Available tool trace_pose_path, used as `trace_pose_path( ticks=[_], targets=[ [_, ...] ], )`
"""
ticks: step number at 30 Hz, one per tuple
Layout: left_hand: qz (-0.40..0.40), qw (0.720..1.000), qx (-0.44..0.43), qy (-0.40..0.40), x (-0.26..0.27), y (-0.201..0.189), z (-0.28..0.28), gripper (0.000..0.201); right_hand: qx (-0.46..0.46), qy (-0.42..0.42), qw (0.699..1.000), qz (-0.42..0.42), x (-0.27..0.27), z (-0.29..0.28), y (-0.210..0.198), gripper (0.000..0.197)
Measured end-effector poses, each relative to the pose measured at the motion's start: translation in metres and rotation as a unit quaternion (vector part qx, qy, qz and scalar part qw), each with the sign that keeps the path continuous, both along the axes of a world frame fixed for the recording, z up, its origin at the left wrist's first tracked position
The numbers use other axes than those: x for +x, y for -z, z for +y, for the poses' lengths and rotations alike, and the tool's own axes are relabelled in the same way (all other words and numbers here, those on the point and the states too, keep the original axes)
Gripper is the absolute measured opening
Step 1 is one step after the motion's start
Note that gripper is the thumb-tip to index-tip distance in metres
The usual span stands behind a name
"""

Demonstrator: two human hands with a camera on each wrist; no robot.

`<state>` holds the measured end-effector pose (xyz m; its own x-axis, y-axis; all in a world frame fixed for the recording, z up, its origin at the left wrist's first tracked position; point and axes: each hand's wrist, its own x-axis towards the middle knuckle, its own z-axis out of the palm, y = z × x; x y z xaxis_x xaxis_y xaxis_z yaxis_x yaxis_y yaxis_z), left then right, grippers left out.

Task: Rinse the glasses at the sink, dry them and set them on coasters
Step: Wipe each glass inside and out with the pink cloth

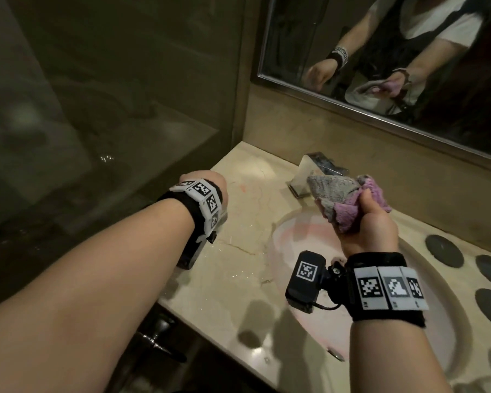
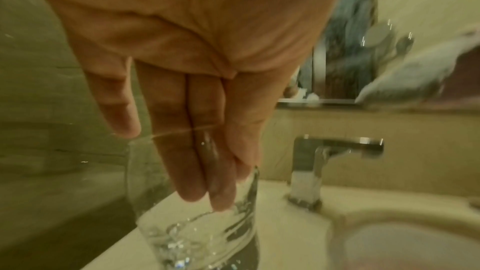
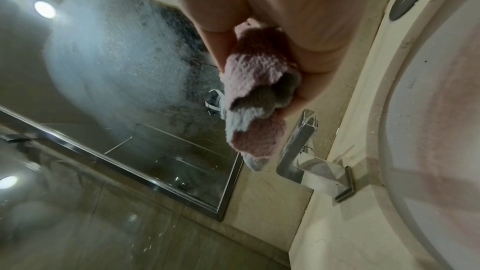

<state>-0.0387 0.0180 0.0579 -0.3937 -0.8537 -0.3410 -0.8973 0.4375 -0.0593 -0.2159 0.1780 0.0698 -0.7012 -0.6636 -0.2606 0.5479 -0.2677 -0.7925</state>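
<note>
A: Where do we have the glass (image 2: pixel 197 231) against our left hand (image 2: pixel 182 69)?

B: It stands upright on the surface (image 1: pixel 238 222), on the side of the tap (image 2: pixel 319 163) away from the basin. Our left fingers (image 2: pixel 179 151) hang straight and close together, pointing down into its mouth; the wrist view is too blurred to say whether the tips touch the rim or the inner wall.

A: And the right hand (image 1: pixel 369 225)?

B: It is raised over the sink (image 1: pixel 295 245), just in front of the tap, its fingers curled tight round a bunched pink and grey cloth (image 1: pixel 338 199).

A: What else do we see?

B: Dark round coasters (image 1: pixel 444 250) lie on the surface well beyond the basin from the tap. The mirror (image 1: pixel 380 52) hangs on the wall behind the tap. Our left wrist hides the glass in the head view.
</note>
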Motion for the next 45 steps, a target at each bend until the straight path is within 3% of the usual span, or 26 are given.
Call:
trace_pose_path(
  ticks=[2, 4, 5, 7, 8, 12, 14, 18, 19, 21, 22, 25, 26, 28, 30, 33, 36, 39, 41, 43, 44, 45],
  targets=[
    [0.071, 0.997, 0.030, -0.013, -0.012, -0.015, 0.005, 0.021, 0.014, 0.018, 1.000, 0.007, -0.007, 0.001, 0.001, 0.027],
    [0.225, 0.971, 0.070, -0.038, -0.027, -0.024, 0.019, 0.019, 0.022, 0.046, 0.998, 0.032, -0.017, 0.005, 0.003, 0.039],
    [0.335, 0.933, 0.113, -0.059, -0.033, -0.026, 0.029, 0.017, 0.028, 0.060, 0.996, 0.054, -0.023, 0.008, 0.004, 0.038],
    [0.532, 0.806, 0.234, -0.109, -0.043, -0.023, 0.053, 0.014, 0.039, 0.078, 0.990, 0.113, -0.035, 0.017, 0.004, 0.029],
    [0.579, 0.748, 0.297, -0.128, -0.051, -0.021, 0.064, 0.013, 0.042, 0.081, 0.985, 0.143, -0.042, 0.022, 0.003, 0.023],
    [0.634, 0.575, 0.483, -0.183, -0.085, -0.011, 0.095, 0.016, 0.044, 0.036, 0.964, 0.259, -0.067, 0.039, -0.003, 0.021],
    [0.648, 0.512, 0.530, -0.193, -0.102, -0.010, 0.107, 0.020, 0.034, -0.040, 0.957, 0.284, -0.074, 0.048, -0.008, 0.020],
    [0.658, 0.428, 0.580, -0.218, -0.128, -0.008, 0.120, 0.019, -0.010, -0.178, 0.936, 0.304, -0.087, 0.064, -0.018, 0.083],
    [0.659, 0.413, 0.590, -0.218, -0.134, -0.008, 0.123, 0.019, -0.005, -0.193, 0.936, 0.293, -0.091, 0.068, -0.023, 0.084],
    [0.660, 0.389, 0.608, -0.209, -0.144, -0.007, 0.128, 0.019, 0.007, -0.203, 0.931, 0.303, -0.102, 0.074, -0.028, 0.043],
    [0.661, 0.383, 0.613, -0.202, -0.148, -0.007, 0.131, 0.019, 0.021, -0.188, 0.925, 0.329, -0.107, 0.077, -0.030, 0.029],
    [0.656, 0.383, 0.625, -0.177, -0.161, -0.008, 0.140, 0.021, 0.018, -0.138, 0.884, 0.446, -0.125, 0.086, -0.025, 0.072],
    [0.657, 0.381, 0.627, -0.170, -0.164, -0.008, 0.143, 0.022, 0.024, -0.130, 0.866, 0.482, -0.129, 0.088, -0.023, 0.076],
    [0.667, 0.385, 0.620, -0.152, -0.168, -0.010, 0.144, 0.024, 0.058, -0.126, 0.823, 0.551, -0.131, 0.087, -0.021, 0.064],
    [0.677, 0.420, 0.593, -0.114, -0.172, -0.013, 0.147, 0.021, 0.093, -0.091, 0.803, 0.582, -0.132, 0.084, -0.021, 0.046],
    [0.694, 0.490, 0.524, -0.060, -0.180, -0.016, 0.153, 0.013, 0.139, -0.046, 0.829, 0.539, -0.140, 0.077, -0.024, 0.025],
    [0.691, 0.586, 0.421, 0.045, -0.185, -0.013, 0.155, 0.005, 0.181, -0.069, 0.869, 0.455, -0.147, 0.068, -0.027, 0.013],
    [0.670, 0.637, 0.362, 0.123, -0.185, -0.008, 0.151, 0.015, 0.197, -0.094, 0.916, 0.336, -0.148, 0.065, -0.024, 0.012],
    [0.656, 0.648, 0.359, 0.145, -0.186, -0.008, 0.149, 0.014, 0.192, -0.081, 0.922, 0.326, -0.151, 0.065, -0.025, 0.015],
    [0.635, 0.644, 0.409, 0.118, -0.186, -0.015, 0.145, 0.011, 0.187, -0.056, 0.894, 0.403, -0.154, 0.066, -0.029, 0.023],
    [0.625, 0.625, 0.461, 0.071, -0.187, -0.019, 0.142, 0.022, 0.182, -0.039, 0.869, 0.459, -0.155, 0.067, -0.031, 0.021],
    [0.619, 0.588, 0.520, 0.013, -0.188, -0.021, 0.138, 0.034, 0.172, -0.029, 0.841, 0.511, -0.155, 0.068, -0.033, 0.019]
  ],
)
